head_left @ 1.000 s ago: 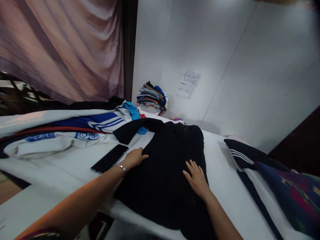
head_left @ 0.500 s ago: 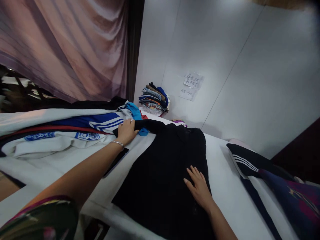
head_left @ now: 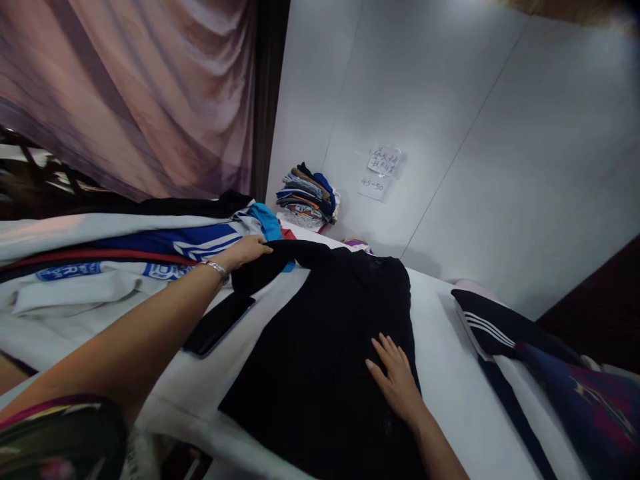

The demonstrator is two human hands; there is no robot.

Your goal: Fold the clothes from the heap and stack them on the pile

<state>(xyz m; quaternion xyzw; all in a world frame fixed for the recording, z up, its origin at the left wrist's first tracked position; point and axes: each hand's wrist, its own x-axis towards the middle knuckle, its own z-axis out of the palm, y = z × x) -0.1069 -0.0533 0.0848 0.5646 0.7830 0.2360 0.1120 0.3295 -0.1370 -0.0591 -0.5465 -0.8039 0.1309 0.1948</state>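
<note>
A black long-sleeved shirt (head_left: 325, 353) lies spread out on the white table (head_left: 460, 393), its collar end toward the wall. My left hand (head_left: 249, 251), a silver bracelet at its wrist, pinches the edge of the shirt's left-side sleeve (head_left: 265, 270), which stretches sideways from the shoulder. Fingers spread, my right hand (head_left: 395, 373) rests flat on the right part of the shirt body. The sleeve on the right side is not visible. Just below the left-side sleeve lies a dark phone (head_left: 220, 325), partly hidden behind my left forearm.
Unfolded garments (head_left: 100, 267) in white, blue and black are heaped along the left. A folded pile of clothes (head_left: 307, 197) stands at the back against the wall. More clothes, including a black striped one (head_left: 490, 323), lie at the right. Handwritten paper signs (head_left: 380, 173) hang on the wall.
My left hand has gone from lying over the sleeve to gripping its edge, and the sleeve now hangs wider. More of the phone shows. The right hand stays on the shirt.
</note>
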